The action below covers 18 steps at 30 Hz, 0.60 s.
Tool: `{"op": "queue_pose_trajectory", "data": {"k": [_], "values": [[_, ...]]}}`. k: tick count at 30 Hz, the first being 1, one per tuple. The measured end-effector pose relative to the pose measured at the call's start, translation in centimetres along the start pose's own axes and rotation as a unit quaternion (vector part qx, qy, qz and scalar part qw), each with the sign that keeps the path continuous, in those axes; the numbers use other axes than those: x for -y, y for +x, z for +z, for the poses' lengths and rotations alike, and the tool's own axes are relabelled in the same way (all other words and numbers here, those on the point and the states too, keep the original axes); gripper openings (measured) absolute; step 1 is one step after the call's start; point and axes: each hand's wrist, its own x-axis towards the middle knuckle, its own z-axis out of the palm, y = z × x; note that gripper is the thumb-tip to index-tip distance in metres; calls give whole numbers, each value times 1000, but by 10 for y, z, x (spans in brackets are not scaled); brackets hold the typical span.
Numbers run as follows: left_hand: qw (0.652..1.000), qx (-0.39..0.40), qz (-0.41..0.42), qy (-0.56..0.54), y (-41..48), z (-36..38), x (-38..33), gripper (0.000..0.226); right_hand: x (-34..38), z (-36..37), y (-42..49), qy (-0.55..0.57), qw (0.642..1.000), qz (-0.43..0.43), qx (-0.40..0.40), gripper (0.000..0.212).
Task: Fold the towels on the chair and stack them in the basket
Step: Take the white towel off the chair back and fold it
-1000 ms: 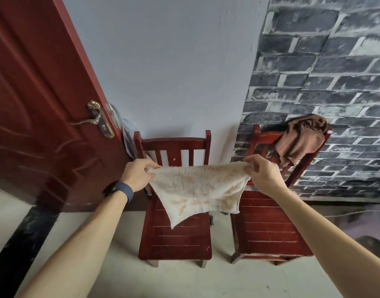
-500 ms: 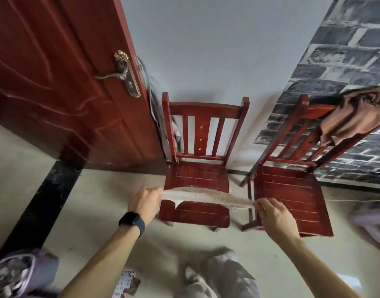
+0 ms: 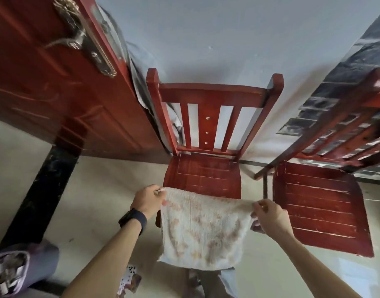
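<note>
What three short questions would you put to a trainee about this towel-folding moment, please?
1. True or false: the left hand and the right hand each pinch an upper corner of the towel, which hangs open between them.
2. What is worn on the left wrist? A) a dark band B) a glove C) nothing
3. Fill in: the chair behind the towel stands beside a red ____.
Key: 1 true; 2 A; 3 door.
</note>
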Motion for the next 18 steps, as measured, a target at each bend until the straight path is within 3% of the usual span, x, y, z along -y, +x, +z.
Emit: {"op": "queue_pose_trajectory", "data": {"k": [3,5,7,9,13,18], "values": [[998,-20,-22,-51,68,31,-9,16,7,24,73,20,1000,15,-17,20],[987,-36,-46,-149,110,52,-11,11,10,42,120,79,996,29,-12,25],[962,-29,-69,-262,142,71,-11,34,8,57,159,74,997,24,-7,33],[953,5,-70,-296,164,89,-2,51,-7,75,185,49,999,19,9,53],[981,34,-55,-185,168,132,47,50,-59,112,179,36,996,80,-8,56],[988,50,-137,-59,119,191,126,33,-143,162,112,11,985,171,-32,45]]}}
